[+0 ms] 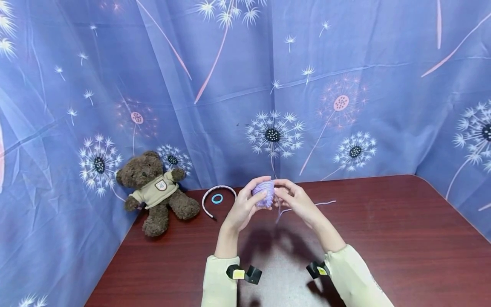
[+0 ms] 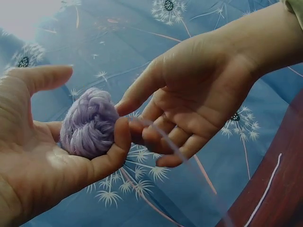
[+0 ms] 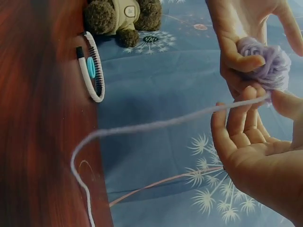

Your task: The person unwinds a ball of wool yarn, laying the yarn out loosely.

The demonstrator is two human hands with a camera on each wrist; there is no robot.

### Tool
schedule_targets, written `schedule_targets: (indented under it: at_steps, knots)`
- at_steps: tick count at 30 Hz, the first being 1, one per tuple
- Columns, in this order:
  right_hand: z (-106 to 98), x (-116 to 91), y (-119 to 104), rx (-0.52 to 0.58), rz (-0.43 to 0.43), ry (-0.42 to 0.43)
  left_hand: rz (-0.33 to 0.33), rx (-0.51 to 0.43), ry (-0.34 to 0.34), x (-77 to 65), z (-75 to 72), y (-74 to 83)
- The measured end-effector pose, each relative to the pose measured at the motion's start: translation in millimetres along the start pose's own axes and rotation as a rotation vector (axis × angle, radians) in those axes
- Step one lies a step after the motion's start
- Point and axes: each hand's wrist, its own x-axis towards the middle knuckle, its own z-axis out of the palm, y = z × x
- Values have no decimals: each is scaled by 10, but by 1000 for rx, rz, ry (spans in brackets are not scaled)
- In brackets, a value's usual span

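A small ball of lilac yarn (image 1: 264,194) is held up over the table's far part. My left hand (image 1: 245,204) grips it, fingers and thumb curled about its sides; the left wrist view shows the wound yarn ball (image 2: 90,124) against the palm and fingers. My right hand (image 1: 297,200) meets the ball's right side, thumb and fingertips pinching the yarn where a loose strand (image 3: 161,124) leaves the ball. That strand hangs down and trails onto the table, its tail (image 1: 326,203) lying to the right of the hands.
On the left a brown teddy bear (image 1: 151,192) in a beige shirt leans against the blue dandelion-print curtain (image 1: 230,140). A white headband (image 1: 205,204) lies beside it, around a light-blue ring (image 1: 217,198). Beneath is a dark red wooden table (image 1: 383,238).
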Motion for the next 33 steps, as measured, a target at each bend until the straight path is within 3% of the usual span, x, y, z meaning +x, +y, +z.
schedule_targets:
  at_steps: [5, 11, 16, 21, 26, 33]
  knots:
    - [-8, -13, -18, -9, 3, -31, 14, 63, 54, 4, -9, -14]
    - [-107, -48, -62, -192, 17, -116, 53, 193, 181, 24, -8, -39]
    - [-251, -83, -132, -296, 7, -116, 38, 193, 240, 8, -41, -15]
    - [-379, -128, -213, -259, -29, -49, -2, 209, 274, -13, -79, 6]
    - [-453, -144, -273, -160, -68, 40, -15, 248, 232, -25, -112, 6]
    - [-568, -167, -298, -34, -92, 196, 31, 186, 232, -34, -186, 22]
